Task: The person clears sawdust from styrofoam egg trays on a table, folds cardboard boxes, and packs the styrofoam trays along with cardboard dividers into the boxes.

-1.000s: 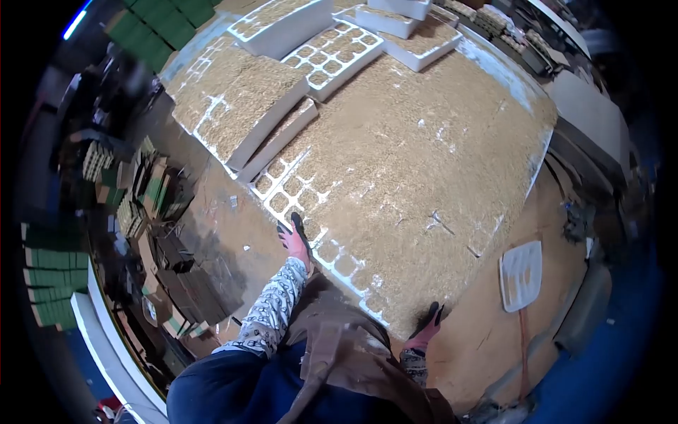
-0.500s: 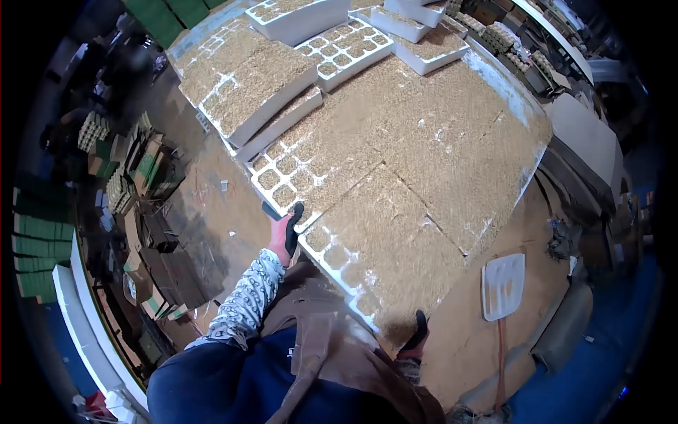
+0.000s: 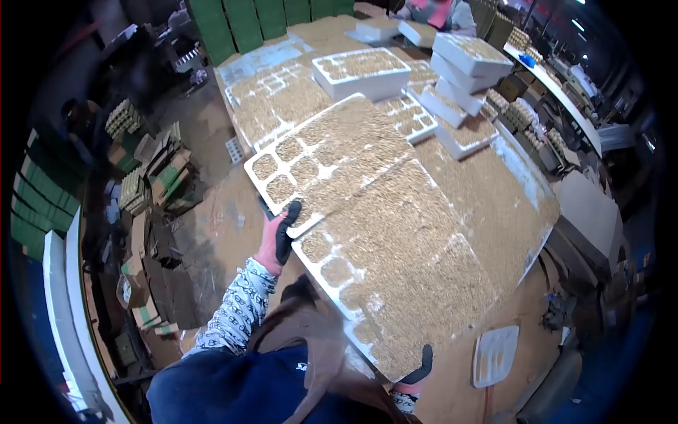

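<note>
Two white foam trays with round cells, side by side, are strewn with light-brown loose material. Wrapped round the left front corner of the farther foam tray [image 3: 311, 162] is my left hand [image 3: 279, 230], in a pink and black glove, thumb on top and fingers hidden below. The nearer foam tray [image 3: 402, 297] has my right hand [image 3: 417, 371], in a similar glove, closed at its near right corner. Some of the right fingers are out of sight beneath it. Both trays look raised and slightly tilted, and the material covers most of their cells.
Beyond lie more filled trays [image 3: 360, 67] and a white foam stack [image 3: 470, 60] on the strewn work surface [image 3: 494, 212]. Another person [image 3: 438, 14] stands at the far side. A translucent scoop-like tool [image 3: 496, 357] is at right; cardboard [image 3: 148, 261] lies on the left floor.
Both hands keep hold of the trays, which have come up and shifted across the farther ones. My view has tilted up, bringing the far side and another person into sight.
</note>
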The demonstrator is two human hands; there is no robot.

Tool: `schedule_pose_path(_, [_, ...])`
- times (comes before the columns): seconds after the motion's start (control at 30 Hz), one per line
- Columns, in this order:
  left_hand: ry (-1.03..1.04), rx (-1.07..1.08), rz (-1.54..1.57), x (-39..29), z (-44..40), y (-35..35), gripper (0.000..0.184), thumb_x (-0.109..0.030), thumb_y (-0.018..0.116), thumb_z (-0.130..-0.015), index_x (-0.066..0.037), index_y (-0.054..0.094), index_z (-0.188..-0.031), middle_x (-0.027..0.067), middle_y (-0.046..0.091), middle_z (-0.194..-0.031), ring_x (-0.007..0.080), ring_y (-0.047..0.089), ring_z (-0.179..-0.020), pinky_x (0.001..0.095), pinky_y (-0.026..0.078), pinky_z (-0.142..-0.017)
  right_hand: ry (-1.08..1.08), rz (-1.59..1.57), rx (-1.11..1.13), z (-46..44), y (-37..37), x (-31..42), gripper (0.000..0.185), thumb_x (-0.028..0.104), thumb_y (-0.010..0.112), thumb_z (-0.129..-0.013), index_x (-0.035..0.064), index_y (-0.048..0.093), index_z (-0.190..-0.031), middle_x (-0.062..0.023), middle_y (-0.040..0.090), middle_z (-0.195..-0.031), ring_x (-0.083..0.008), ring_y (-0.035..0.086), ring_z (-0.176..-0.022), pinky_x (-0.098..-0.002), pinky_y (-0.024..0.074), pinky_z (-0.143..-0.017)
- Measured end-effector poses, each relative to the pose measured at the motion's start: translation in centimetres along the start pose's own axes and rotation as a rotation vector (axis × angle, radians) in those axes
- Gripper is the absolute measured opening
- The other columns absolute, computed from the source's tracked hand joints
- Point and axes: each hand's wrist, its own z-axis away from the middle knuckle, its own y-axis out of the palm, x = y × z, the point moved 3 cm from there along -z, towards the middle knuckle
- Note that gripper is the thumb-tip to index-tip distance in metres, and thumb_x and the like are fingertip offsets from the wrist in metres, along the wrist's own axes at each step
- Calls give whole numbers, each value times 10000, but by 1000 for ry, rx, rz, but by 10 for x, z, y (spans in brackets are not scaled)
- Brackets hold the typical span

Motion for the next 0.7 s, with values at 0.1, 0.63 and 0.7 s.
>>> schedule_pose_path(0.1, [-80,35,201,-28,-68,-34,359,-189,570,-894,10,523,-1189,80,587,-1126,156,576,-1002,279,466,-864,-62,93,-19,-37,89,-25,510,206,513,-865,80,369,-1338,-148,502,-1245,-324,513,-1101,-450,421,-946])
schedule_pose_path(0.63, [476,-290,-1102,-128,-280,-161,425,-299,373,-956,2,441,-1248,190,546,-1123,350,538,-1012,388,431,-868,-378,887,119,-227,349,-194,431,221,488,-926,-5,387,-1279,-158,479,-1237,-244,505,-1110,-363,438,-928])
schedule_pose_path(0.7, [625,-239,-734,-139,-238,-127,398,-276,395,-945,25,479,-1193,149,556,-1110,262,546,-994,358,432,-863,-375,830,144,-242,353,-204,464,193,498,-914,3,349,-1310,-154,444,-1266,-250,476,-1142,-366,435,-929])
